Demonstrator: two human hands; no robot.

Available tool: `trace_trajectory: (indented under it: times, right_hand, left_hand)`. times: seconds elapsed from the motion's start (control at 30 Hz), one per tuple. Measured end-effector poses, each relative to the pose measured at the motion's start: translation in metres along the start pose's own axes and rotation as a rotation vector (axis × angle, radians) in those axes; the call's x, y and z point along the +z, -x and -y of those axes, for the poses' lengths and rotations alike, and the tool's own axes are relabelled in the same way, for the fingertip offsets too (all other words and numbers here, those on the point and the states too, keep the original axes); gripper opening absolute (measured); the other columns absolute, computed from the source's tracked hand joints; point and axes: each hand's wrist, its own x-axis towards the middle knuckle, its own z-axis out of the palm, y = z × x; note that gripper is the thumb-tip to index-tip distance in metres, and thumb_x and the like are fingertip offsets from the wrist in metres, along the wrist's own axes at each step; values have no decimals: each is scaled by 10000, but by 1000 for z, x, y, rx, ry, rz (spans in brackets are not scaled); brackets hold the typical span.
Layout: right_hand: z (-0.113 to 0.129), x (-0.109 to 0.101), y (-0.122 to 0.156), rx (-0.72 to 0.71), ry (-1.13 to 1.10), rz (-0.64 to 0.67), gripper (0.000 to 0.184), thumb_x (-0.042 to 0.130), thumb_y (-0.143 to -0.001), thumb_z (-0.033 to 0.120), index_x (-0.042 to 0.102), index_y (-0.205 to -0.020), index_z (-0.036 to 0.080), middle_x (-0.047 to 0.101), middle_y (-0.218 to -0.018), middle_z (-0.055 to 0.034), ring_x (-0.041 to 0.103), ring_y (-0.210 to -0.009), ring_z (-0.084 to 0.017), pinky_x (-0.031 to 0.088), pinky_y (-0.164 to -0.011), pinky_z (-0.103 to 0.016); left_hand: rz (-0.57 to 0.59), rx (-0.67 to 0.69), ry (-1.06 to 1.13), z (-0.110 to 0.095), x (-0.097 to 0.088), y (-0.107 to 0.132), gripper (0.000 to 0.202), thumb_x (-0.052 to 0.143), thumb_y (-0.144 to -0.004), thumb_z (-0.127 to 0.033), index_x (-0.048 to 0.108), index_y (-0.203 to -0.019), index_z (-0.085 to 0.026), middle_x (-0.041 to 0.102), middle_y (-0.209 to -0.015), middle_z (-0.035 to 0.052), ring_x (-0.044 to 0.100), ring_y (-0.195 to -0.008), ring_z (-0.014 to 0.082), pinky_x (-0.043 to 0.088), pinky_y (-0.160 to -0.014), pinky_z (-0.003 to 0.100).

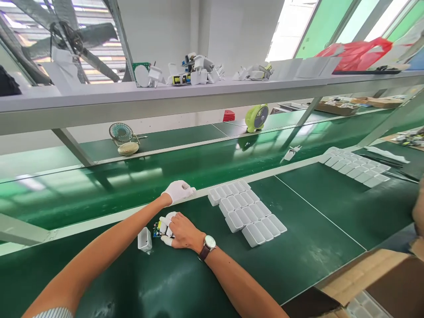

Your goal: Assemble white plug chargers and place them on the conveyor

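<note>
My left hand [179, 191], in a white glove, is over the pale rail at the bench's back edge. Its fingers are curled together, and anything within them is hidden. Nearer to me, my right hand [182, 232] wears white finger covers and a wristwatch [207, 247]. Its fingers close over a small circuit board [156, 229] with a yellow component, partly covered by the hand. Just left of the board, an open white plastic case [145, 240] lies on the green bench top [185, 282].
Rows of white plastic cases [247, 212] lie to the right, with another group [356, 165] farther off. Beyond the rail runs a green conveyor belt [198, 163] bearing a white plug piece [291, 153]. A shelf [205, 95] crosses above. A cardboard box [367, 274] stands lower right.
</note>
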Motion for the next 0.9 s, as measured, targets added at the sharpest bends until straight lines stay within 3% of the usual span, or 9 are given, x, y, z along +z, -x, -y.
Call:
trace_trajectory:
  times: [0.13,0.2,0.3,0.4,0.5,0.57,0.67,0.77,0.9]
  right_hand:
    - [2,1,2,38,28,6,276,626,-882,328,649,-1057,117,691,-948,-127,630,-937,-282,468,-867,-399]
    - [3,2,3,60,47,16,231,642,-872,330,668,-972,123,695,-908,-126,641,-918,-292,473,-852,-399]
    - [5,2,3,82,67,29,253,675,-853,356,677,-934,117,697,-871,-131,646,-896,-303,477,-860,-417]
    - [7,1,4,88,62,22,428,682,-849,385,649,-1125,61,701,-945,-163,632,-967,-320,474,-910,-446]
    - [9,1,6,83,29,8,564,644,-875,363,542,-1328,44,695,-1023,-178,608,-1065,-328,458,-962,-476]
    - [8,0,7,84,1,0,566,621,-884,318,510,-1371,51,693,-1029,-176,604,-1086,-326,461,-966,-485]
    - [6,0,6,89,-42,-14,582,607,-880,273,475,-1411,72,691,-1069,-168,607,-1097,-314,493,-940,-469]
    - [5,-1,5,97,-76,-36,589,603,-867,251,471,-1422,104,688,-1093,-154,622,-1072,-303,523,-912,-456]
    - [6,-6,2,90,-120,-69,577,576,-849,244,490,-1407,122,679,-1060,-151,629,-1051,-324,538,-892,-493]
  left_hand:
    - [58,32,22,-11,16,32,199,700,-757,-366,728,-850,-192,743,-813,22,688,-777,189,526,-698,264]
    - [59,60,16,-18,15,44,314,748,-717,-400,738,-965,-208,729,-825,13,681,-772,194,534,-716,280]
    - [-47,141,17,-27,-8,62,470,752,-718,-455,706,-1124,-223,707,-879,15,667,-777,193,547,-752,306]
    - [-225,200,93,-24,-47,87,446,684,-781,-489,687,-1137,-221,707,-981,30,665,-807,176,561,-795,319]
    - [-370,138,167,-2,-76,120,490,660,-787,-509,652,-1183,-220,705,-1104,52,677,-920,203,566,-863,367]
    - [-421,67,221,22,-82,144,535,656,-781,-494,616,-1234,-211,687,-1194,76,671,-1009,234,558,-911,414]
    - [-432,-35,315,63,-68,176,623,655,-760,-413,540,-1329,-188,637,-1305,117,641,-1124,273,536,-965,468]
    - [-383,-114,367,94,-39,200,780,715,-690,-332,463,-1414,-184,602,-1356,140,600,-1212,301,500,-1021,491]
    - [-278,-224,401,101,-6,213,1024,833,-560,-267,393,-1483,-205,584,-1379,124,585,-1234,309,466,-1070,470]
